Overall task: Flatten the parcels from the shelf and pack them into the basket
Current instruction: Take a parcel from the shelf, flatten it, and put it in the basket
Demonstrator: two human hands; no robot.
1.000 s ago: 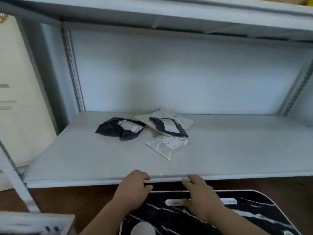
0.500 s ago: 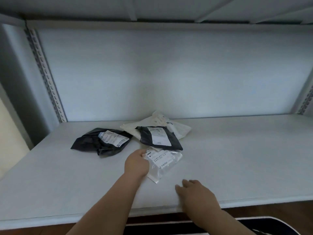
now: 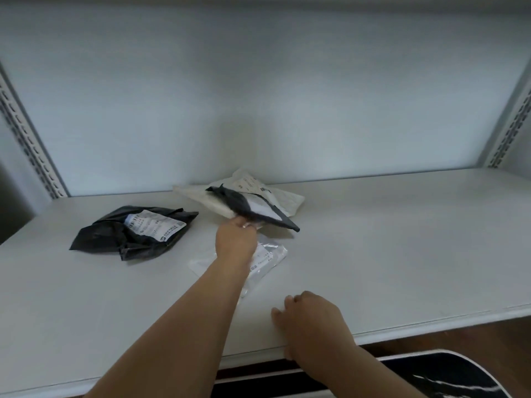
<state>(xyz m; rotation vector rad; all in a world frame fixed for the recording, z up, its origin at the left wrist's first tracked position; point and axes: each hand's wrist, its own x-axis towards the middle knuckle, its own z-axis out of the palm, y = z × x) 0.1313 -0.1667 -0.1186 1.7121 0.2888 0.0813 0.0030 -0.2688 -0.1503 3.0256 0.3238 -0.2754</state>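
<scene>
Several parcels lie on the white shelf board [image 3: 388, 239]. My left hand [image 3: 235, 242] reaches in and pinches the near edge of a small black parcel [image 3: 253, 209] with a white label, lifting it tilted off a white padded parcel [image 3: 284, 201] behind it. A clear plastic parcel [image 3: 267, 259] lies flat under my left wrist, partly hidden by the arm. A crumpled black parcel [image 3: 132, 234] with a label sits to the left. My right hand [image 3: 310, 320] rests on the shelf's front edge, fingers loosely bent, holding nothing. The black marbled basket [image 3: 448, 377] shows below the shelf at bottom right.
Perforated shelf uprights stand at the far left [image 3: 26, 139] and far right [image 3: 511, 127]. The shelf's back wall [image 3: 258, 96] rises close behind the parcels. Bare board stretches to the right of the parcels.
My left hand moved from the clear parcel forward to the small black parcel, gripped its edge and raised it. The camera moved closer. My right hand stayed at the shelf's front edge.
</scene>
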